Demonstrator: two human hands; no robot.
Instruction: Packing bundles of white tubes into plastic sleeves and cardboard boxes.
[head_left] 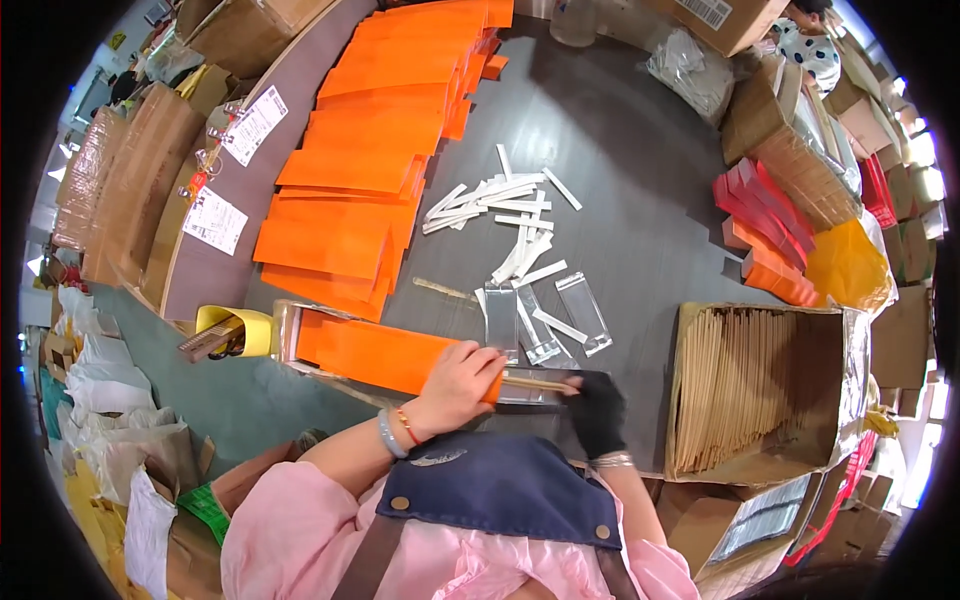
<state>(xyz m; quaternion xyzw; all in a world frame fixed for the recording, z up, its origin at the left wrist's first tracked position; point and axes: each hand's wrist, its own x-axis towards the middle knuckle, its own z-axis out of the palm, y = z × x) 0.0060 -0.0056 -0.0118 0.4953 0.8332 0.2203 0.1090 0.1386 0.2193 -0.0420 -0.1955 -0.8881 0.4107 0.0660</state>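
My left hand [462, 385], with a red string and a pale bangle at the wrist, is closed over the right end of a long orange paper sleeve [375, 352]. The sleeve lies along the near edge of the table. My right hand [597, 412], in a black glove, pinches the end of a thin tan strip [537, 382]. The strip's other end meets the sleeve's right end by my left fingers; whether it is inside is hidden. Clear plastic sleeves [584, 313] and a loose pile of short white strips [500, 205] lie just beyond my hands.
Overlapping orange sleeves [375, 130] run up the table's left side. A yellow cup [250, 332] with tools stands at the left. To the right is a cardboard box [675, 390] of upright tan strips. Red and orange packets [765, 215] lie beyond it. Another person [808, 50] is at the far right.
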